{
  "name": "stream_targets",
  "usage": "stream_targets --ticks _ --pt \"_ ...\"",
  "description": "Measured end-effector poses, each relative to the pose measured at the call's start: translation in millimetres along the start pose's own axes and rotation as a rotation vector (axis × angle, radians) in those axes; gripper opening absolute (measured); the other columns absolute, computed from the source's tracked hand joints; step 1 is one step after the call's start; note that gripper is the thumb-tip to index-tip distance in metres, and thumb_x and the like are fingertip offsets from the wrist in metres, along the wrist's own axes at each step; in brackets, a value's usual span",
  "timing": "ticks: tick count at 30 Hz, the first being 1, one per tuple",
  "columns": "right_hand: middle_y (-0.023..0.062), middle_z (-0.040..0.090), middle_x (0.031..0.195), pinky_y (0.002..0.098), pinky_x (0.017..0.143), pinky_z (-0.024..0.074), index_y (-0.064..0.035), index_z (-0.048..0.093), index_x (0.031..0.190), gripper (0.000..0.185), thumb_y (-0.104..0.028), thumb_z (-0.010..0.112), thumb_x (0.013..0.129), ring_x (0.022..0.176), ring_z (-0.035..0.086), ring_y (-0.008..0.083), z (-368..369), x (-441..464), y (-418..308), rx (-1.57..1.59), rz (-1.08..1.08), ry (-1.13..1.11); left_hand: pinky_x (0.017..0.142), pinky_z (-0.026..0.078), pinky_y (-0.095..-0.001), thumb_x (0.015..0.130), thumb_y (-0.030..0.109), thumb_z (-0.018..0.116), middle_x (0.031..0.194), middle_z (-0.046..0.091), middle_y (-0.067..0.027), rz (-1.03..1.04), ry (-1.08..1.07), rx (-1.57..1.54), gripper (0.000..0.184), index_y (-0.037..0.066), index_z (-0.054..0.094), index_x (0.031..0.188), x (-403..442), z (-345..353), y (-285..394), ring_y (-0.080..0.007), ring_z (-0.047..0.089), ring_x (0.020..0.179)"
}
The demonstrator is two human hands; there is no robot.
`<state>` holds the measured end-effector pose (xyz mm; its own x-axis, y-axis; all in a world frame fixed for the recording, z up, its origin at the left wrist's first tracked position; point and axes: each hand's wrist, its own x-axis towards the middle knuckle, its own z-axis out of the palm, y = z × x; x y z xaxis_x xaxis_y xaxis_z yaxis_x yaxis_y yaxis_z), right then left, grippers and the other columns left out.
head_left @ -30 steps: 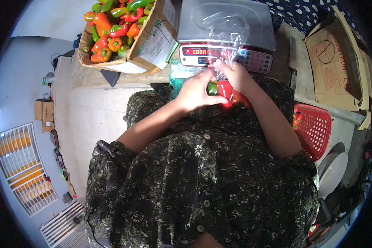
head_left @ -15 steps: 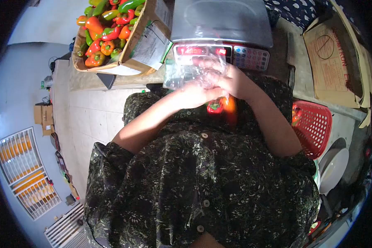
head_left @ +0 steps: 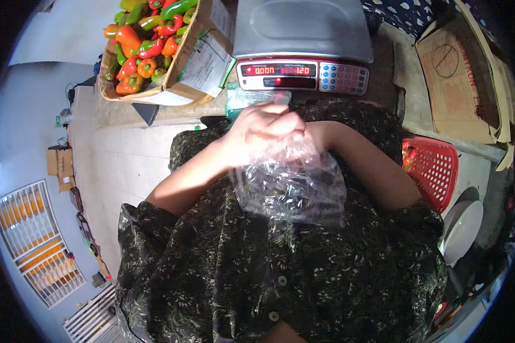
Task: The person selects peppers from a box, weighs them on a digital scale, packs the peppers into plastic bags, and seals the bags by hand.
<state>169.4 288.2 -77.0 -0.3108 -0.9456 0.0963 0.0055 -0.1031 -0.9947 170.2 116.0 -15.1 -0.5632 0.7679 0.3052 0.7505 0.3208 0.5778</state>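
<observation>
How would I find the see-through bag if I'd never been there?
Find the dark floral shirt filling the bottom middle of the picture. Near its top is the person's left hand, and just below that spreads the clear plastic bag. It's colourless and crinkly, with the shirt showing through, unlike the greenish plastic packet by the scale.

The scale display [head_left: 277,70] reads 0.00 — last digit unclear — and 1.20; the right-hand carton [head_left: 449,86], partly "KON".

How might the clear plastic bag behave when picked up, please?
The clear plastic bag will probably be floppy, as its film is crumpled and creased. The film looks thin, with the dark shirt showing through, so it is likely light. Its shiny highlights suggest it may be slippery.
</observation>
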Motion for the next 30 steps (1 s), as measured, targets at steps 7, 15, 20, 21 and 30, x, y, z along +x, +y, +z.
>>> stream_targets --ticks 7,15,20,21,30 --pt "0.0138 0.057 0.112 0.0357 0.095 0.0425 -0.0011 0.052 0.118 0.030 -0.017 0.052 0.091 0.102 0.056 0.0258 15 8 47 -0.299 -0.391 0.083 0.051 0.045 -0.0384 0.072 0.024 0.059 0.065 0.057 -0.0076 -0.111 0.018 0.175 0.020 0.011 0.048 0.085 25 -9 6 -0.0292 0.060 0.061" --pt "0.0168 0.063 0.086 0.0372 0.075 0.0468 -0.0006 0.058 0.102 0.023 -0.020 0.048 0.093 0.080 0.062 0.0247 -4 -1 -11 -0.246 0.247 0.483 0.082 0.044 -0.0264 0.094 0.027 0.052 0.101 0.057 -0.0004 -0.591 0.348 -0.616 0.028 0.008 0.047 0.113 13 3 -24 -0.0116 0.054 0.096" --pt "0.0116 0.064 0.070 0.0378 0.059 0.0469 -0.0031 0.063 0.091 0.021 -0.021 0.052 0.088 0.063 0.062 0.0245 -39 -23 -2 -0.777 0.036 0.890 0.082 0.048 -0.0371 0.087 0.065 0.035 0.136 0.042 -0.0102 -0.891 0.276 -1.502 0.077 0.006 0.032 0.136 -49 44 -34 -0.0214 0.057 0.099" --pt "0.0159 0.064 0.073 0.0385 0.060 0.0467 -0.0014 0.063 0.092 0.024 -0.022 0.050 0.090 0.065 0.063 0.0275 -40 -21 -7 -0.426 0.200 0.987 0.080 0.049 -0.0377 0.086 0.067 0.033 0.136 0.042 -0.0107 -0.910 0.144 -1.671 0.080 0.006 0.030 0.137 -53 41 -21 -0.0219 0.057 0.100" --pt "0.0180 0.062 0.076 0.0427 0.058 0.0482 -0.0036 0.063 0.085 0.021 -0.019 0.050 0.087 0.064 0.060 0.0374 -31 -8 -6 -1.044 0.146 1.051 0.071 0.057 -0.0345 0.092 0.019 0.055 0.111 0.056 -0.0133 -0.794 0.193 -1.396 0.047 0.001 0.035 0.129 -33 37 -21 -0.0239 0.064 0.090"
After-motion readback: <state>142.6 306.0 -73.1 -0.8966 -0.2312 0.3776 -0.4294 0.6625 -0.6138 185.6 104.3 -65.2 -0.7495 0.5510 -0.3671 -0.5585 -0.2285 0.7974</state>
